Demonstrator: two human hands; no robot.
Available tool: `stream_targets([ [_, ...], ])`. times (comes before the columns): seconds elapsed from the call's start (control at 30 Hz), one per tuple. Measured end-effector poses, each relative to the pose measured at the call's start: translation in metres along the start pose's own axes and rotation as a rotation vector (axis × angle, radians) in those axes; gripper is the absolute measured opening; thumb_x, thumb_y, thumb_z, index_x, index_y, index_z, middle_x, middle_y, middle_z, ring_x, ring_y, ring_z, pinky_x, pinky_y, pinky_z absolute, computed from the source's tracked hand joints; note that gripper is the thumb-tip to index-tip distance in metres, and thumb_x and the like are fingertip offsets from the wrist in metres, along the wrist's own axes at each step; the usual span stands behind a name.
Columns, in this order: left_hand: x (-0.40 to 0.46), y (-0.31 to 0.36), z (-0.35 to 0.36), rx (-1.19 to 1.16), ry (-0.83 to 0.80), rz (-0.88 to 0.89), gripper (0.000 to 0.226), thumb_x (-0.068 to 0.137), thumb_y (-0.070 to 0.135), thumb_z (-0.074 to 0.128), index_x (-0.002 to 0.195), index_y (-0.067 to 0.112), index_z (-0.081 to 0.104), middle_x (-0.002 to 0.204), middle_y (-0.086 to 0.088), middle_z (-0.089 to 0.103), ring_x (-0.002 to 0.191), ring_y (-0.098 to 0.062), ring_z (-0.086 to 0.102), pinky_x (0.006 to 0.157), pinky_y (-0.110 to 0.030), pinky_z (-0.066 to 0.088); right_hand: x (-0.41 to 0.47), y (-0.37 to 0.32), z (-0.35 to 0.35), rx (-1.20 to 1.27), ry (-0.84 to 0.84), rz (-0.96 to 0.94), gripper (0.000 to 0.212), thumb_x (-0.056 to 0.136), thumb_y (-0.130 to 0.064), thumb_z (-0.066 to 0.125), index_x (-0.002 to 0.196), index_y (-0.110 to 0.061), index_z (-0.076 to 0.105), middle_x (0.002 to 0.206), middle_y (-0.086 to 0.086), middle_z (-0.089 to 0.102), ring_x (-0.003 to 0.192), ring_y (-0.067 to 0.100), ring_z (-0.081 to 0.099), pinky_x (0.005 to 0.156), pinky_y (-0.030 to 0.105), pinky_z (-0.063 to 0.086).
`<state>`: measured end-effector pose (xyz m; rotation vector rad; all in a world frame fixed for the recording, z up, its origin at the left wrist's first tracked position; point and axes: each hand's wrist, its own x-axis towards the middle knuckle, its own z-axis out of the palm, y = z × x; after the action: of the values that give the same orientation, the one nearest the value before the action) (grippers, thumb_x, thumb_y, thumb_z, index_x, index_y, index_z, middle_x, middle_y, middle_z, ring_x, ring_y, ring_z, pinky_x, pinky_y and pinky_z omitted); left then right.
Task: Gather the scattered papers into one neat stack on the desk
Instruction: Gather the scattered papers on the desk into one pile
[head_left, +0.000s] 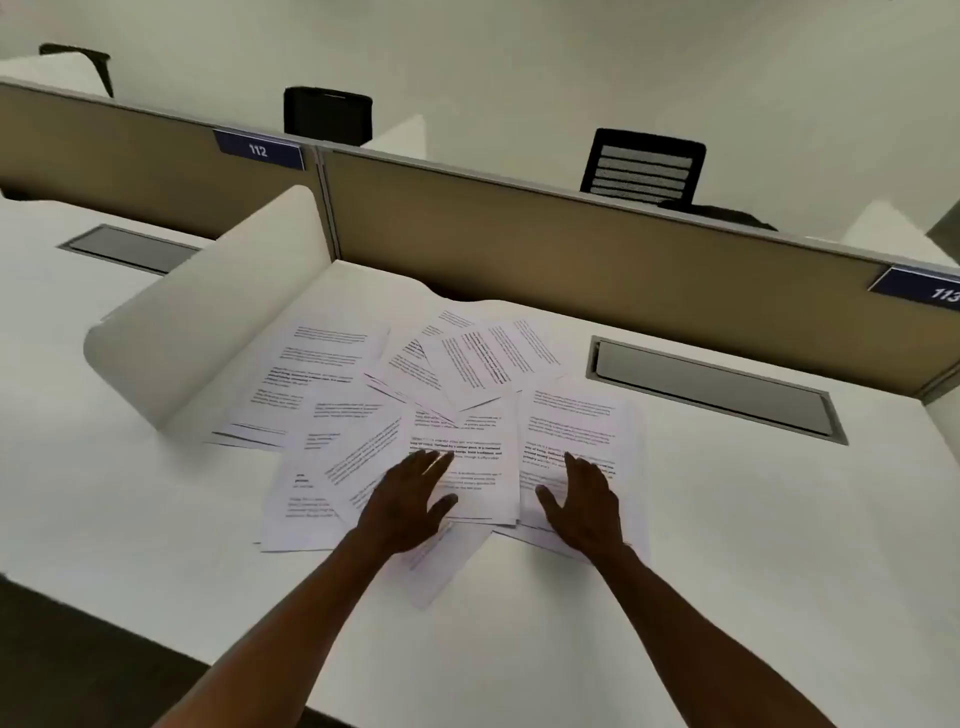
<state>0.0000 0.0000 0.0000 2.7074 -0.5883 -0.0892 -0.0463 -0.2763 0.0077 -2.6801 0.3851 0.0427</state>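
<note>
Currently, both hands lie flat and spread on white printed paper sheets (415, 410) scattered in overlapping angles across the white desk (727, 519). Left hand (410, 504), fingers splayed and thumb out, presses on the middle sheets; its fingertips are blurred. Right hand (584, 506), equally wide, rests on the rightmost sheet. Neither grips anything. Behind stands a tan partition (571, 249) with blue tags 112 (258, 149) and 113 (930, 288).

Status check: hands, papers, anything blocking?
Left hand and right hand open, flat on papers. Sheets fanned, unstacked. White divider borders left side.
</note>
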Motion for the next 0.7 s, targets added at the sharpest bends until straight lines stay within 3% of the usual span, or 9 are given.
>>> stream_targets([
  [0.1, -0.01, 0.003, 0.018, 0.068, -0.197, 0.028, 0.066, 0.096, 0.061, 0.033, 0.155, 0.034, 0.02, 0.164, 0.005, 0.02, 0.152, -0.015, 0.015, 0.124, -0.036, 0.012, -0.011, 0.016, 0.013, -0.143, -0.146, -0.036, 0.074, 0.095, -0.06, 0.037, 0.156, -0.021, 0.017, 0.164, 0.007, 0.013, 0.152, 0.025, 0.007, 0.12, 0.047, 0.016],
  [0.2, -0.016, -0.008, 0.024, 0.129, -0.226, -0.018, 0.065, 0.097, 0.062, 0.027, 0.154, 0.032, 0.024, 0.165, 0.009, 0.013, 0.153, -0.012, 0.007, 0.124, -0.04, 0.008, -0.02, 0.029, 0.022, -0.176, -0.146, -0.078, 0.072, 0.095, -0.062, 0.033, 0.154, -0.024, 0.022, 0.165, 0.004, 0.009, 0.152, 0.024, 0.003, 0.121, 0.047, 0.012],
  [0.33, -0.018, -0.023, 0.016, 0.183, -0.149, -0.096, 0.078, 0.088, 0.073, 0.016, 0.148, 0.029, 0.038, 0.162, 0.007, 0.026, 0.151, -0.017, 0.017, 0.123, -0.044, 0.01, -0.028, 0.044, 0.019, -0.149, 0.006, -0.105, 0.057, 0.092, -0.059, 0.046, 0.136, -0.023, 0.053, 0.153, 0.007, 0.04, 0.144, 0.028, 0.03, 0.114, 0.048, 0.029],
  [0.4, -0.017, -0.03, 0.012, 0.191, -0.117, -0.144, 0.069, 0.093, 0.067, 0.026, 0.145, 0.026, 0.043, 0.159, 0.004, 0.032, 0.15, -0.019, 0.022, 0.123, -0.045, 0.012, -0.029, 0.052, 0.016, -0.091, 0.126, -0.136, 0.045, 0.087, -0.053, 0.058, 0.115, -0.019, 0.065, 0.133, 0.008, 0.057, 0.129, 0.03, 0.048, 0.103, 0.046, 0.04],
  [0.47, -0.014, -0.033, 0.009, 0.196, -0.097, -0.168, 0.06, 0.095, 0.059, 0.037, 0.14, 0.022, 0.047, 0.156, 0.0, 0.037, 0.149, -0.022, 0.025, 0.122, -0.046, 0.014, -0.026, 0.058, 0.011, -0.006, 0.207, -0.105, 0.037, 0.084, -0.047, 0.067, 0.104, -0.016, 0.068, 0.118, 0.008, 0.062, 0.12, 0.03, 0.054, 0.097, 0.044, 0.044],
  [0.57, -0.007, -0.02, 0.007, 0.179, -0.056, -0.148, 0.057, 0.096, 0.054, 0.042, 0.138, 0.017, 0.05, 0.156, -0.007, 0.037, 0.148, -0.025, 0.026, 0.122, -0.044, 0.017, -0.021, 0.065, 0.004, 0.018, 0.214, 0.079, 0.051, 0.084, -0.047, 0.066, 0.123, -0.014, 0.062, 0.135, 0.015, 0.054, 0.133, 0.034, 0.042, 0.106, 0.048, 0.037],
  [0.7, -0.001, 0.024, 0.017, 0.051, 0.019, 0.001, 0.055, 0.096, 0.051, 0.045, 0.141, 0.02, 0.049, 0.154, -0.003, 0.041, 0.146, -0.022, 0.03, 0.121, -0.037, 0.024, -0.022, 0.072, 0.006, -0.081, 0.021, 0.229, 0.076, 0.087, -0.062, 0.051, 0.149, -0.022, 0.035, 0.159, 0.015, 0.023, 0.149, 0.035, 0.012, 0.117, 0.052, 0.019],
])
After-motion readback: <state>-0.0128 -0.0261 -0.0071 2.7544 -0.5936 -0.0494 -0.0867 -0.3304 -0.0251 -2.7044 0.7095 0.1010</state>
